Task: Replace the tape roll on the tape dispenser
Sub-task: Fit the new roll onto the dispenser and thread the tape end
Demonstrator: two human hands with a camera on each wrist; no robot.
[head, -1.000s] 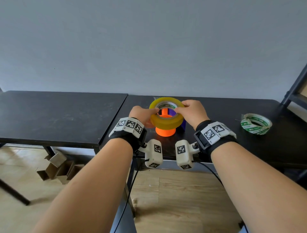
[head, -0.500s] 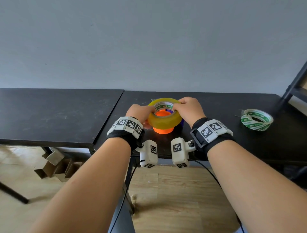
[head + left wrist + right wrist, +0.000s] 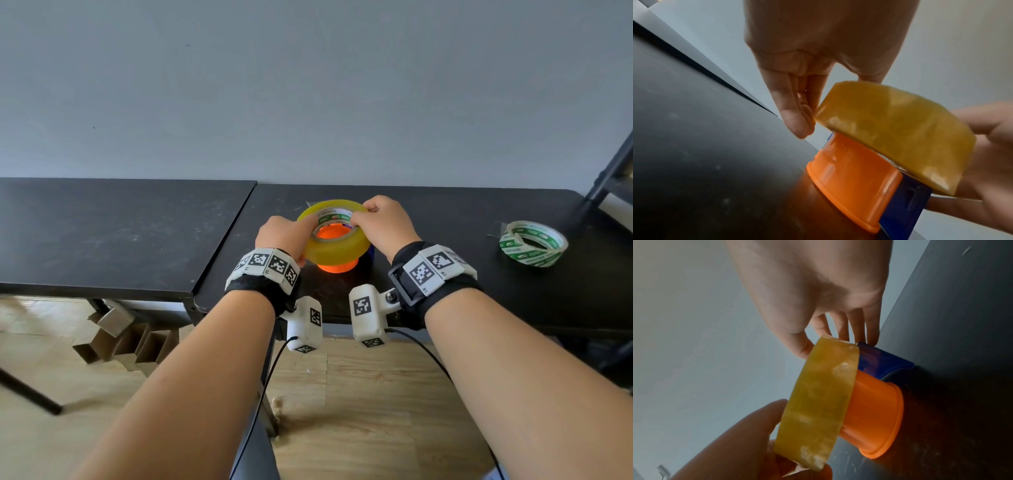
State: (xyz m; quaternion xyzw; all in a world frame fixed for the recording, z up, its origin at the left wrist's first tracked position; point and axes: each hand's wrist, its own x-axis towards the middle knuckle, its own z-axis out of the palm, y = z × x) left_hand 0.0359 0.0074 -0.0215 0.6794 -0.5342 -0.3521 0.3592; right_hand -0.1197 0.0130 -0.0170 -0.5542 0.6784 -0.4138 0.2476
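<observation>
A thick yellow tape roll (image 3: 337, 241) sits tilted over the top of the dispenser's orange hub (image 3: 337, 266), which stands on the black table (image 3: 445, 284). My left hand (image 3: 291, 236) pinches the roll's left rim and my right hand (image 3: 368, 216) pinches its far right rim. In the left wrist view the tape roll (image 3: 890, 133) covers only the top of the orange hub (image 3: 851, 175), with the dispenser's blue part (image 3: 904, 204) behind. The right wrist view shows the tape roll (image 3: 818, 402) slanted on the orange hub (image 3: 873, 415), beside the blue part (image 3: 884, 360).
A nearly used-up green-and-white tape roll (image 3: 532, 244) lies on the table at the right. A second black table (image 3: 102, 240) adjoins on the left. Cardboard boxes (image 3: 120, 337) stand on the wooden floor below. A dark shelf frame (image 3: 613, 171) rises at the far right.
Both hands have lowered the yellow roll from above the orange hub down onto its top. The roll now hides most of the hub.
</observation>
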